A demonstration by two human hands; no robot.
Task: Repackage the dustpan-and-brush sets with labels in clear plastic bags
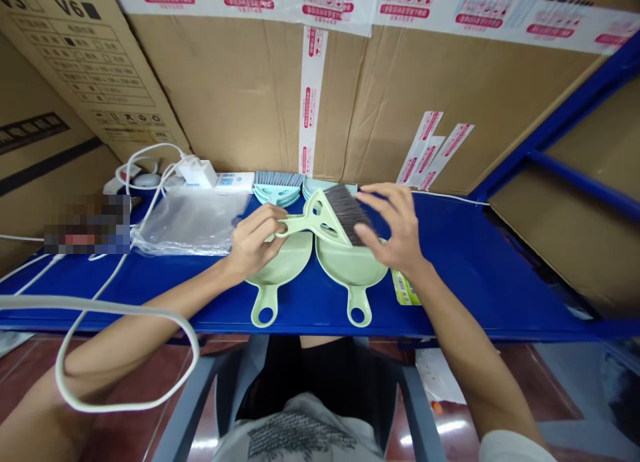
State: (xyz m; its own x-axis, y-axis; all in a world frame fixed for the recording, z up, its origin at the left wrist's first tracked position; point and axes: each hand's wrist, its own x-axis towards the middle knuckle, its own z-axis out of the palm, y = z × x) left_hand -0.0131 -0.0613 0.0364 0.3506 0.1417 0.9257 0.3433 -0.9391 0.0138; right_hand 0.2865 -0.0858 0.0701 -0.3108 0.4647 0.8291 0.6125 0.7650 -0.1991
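Observation:
A pale green hand brush point(320, 222) with dark grey bristles is held up above two light green dustpans. My left hand point(257, 239) is closed round its handle. At the bristle end, my right hand point(393, 222) has thumb and fingers spread apart around the tips; whether the thumb touches them I cannot tell. One dustpan point(280, 269) lies partly under my left hand, its looped handle toward me. The other dustpan point(353, 265) sits under the brush head, handle also toward me. A green and yellow packet point(404, 289) lies by my right wrist.
Clear plastic bags point(193, 222) lie to the left, beside white cables point(145, 215) and a white adapter point(200, 173). Light blue brushes point(277, 189) and blue dustpans point(313, 185) stand at the back of the blue table point(460, 269). Behind rises a cardboard wall point(235, 89). A white cable loop hangs near my left forearm.

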